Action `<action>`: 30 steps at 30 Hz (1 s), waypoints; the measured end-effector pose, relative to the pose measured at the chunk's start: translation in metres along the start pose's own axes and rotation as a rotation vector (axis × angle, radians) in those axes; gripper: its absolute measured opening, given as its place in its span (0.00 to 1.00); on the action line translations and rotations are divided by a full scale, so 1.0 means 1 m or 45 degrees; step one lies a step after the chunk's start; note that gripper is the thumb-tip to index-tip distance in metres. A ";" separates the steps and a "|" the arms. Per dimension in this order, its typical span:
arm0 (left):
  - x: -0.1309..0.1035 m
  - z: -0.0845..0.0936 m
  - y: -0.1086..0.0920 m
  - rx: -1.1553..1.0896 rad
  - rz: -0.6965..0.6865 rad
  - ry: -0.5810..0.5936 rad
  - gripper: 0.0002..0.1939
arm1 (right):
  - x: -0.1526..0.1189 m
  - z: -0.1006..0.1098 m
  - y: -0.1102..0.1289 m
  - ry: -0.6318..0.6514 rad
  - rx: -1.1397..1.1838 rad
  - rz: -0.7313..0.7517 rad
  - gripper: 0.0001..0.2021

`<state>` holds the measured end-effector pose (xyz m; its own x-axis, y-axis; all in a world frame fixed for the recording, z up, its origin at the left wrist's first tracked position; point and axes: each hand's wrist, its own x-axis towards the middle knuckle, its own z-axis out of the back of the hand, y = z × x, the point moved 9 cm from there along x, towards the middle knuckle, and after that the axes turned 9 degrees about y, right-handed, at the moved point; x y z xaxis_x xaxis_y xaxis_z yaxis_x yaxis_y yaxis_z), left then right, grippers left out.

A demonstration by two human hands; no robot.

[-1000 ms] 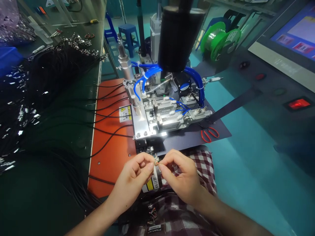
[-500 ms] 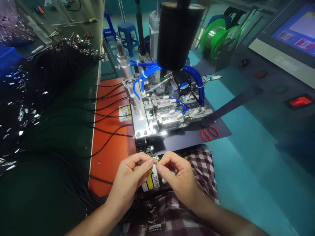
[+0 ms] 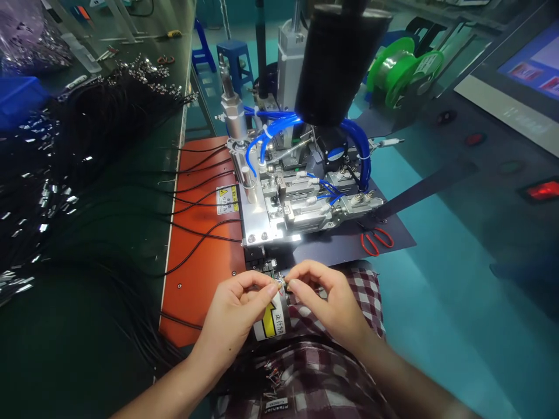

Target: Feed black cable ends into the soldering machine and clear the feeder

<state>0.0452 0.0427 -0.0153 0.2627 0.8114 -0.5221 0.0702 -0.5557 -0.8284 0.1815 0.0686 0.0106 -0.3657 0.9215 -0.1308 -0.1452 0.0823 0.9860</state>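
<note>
Thin wire ends [image 3: 281, 285], pale with a touch of red, show between my fingertips in front of the machine. My left hand [image 3: 240, 305] pinches them between thumb and forefinger. Just to the right, my right hand [image 3: 334, 305] has thumb and forefinger closed at the same fine wires; the exact grip is too small to make out. Beneath the hands lies a white label with a yellow arrow [image 3: 271, 323], at the near end of the machine's track. A silver machine [image 3: 301, 198] with blue air hoses [image 3: 279, 123] stands just beyond.
Black cables [image 3: 201, 235] run across an orange plate [image 3: 187, 302] into the machine. Bundles of cables with shiny ends [image 3: 105, 110] cover the dark table at left. Red-handled scissors [image 3: 378, 241] lie on the grey plate. A green wire spool [image 3: 397, 73] and a control panel [image 3: 502, 116] stand right.
The view has shifted slightly, so the machine appears farther right. My fingertips have drawn a little apart, and the small red bit between them shows less.
</note>
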 end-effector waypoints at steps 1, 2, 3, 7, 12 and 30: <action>0.000 0.000 0.000 0.003 -0.003 0.001 0.13 | 0.002 0.000 -0.001 0.008 0.037 -0.018 0.06; -0.001 -0.001 0.000 0.005 -0.003 0.000 0.13 | 0.003 -0.002 -0.003 0.021 0.068 -0.038 0.06; -0.001 -0.001 0.000 0.008 -0.003 0.000 0.13 | 0.004 -0.004 -0.004 0.034 0.090 -0.057 0.06; 0.000 -0.001 0.001 0.035 -0.001 0.015 0.12 | 0.006 -0.008 -0.008 0.053 0.086 -0.104 0.05; 0.002 0.000 0.000 0.095 -0.003 0.034 0.12 | 0.005 -0.009 -0.006 0.069 0.052 -0.063 0.07; 0.004 0.000 0.004 0.024 0.038 0.080 0.13 | 0.008 -0.009 -0.015 0.120 0.174 -0.187 0.07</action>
<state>0.0461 0.0441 -0.0206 0.3244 0.7811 -0.5336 0.0430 -0.5757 -0.8165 0.1723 0.0716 -0.0060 -0.4349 0.8569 -0.2767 -0.0793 0.2697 0.9597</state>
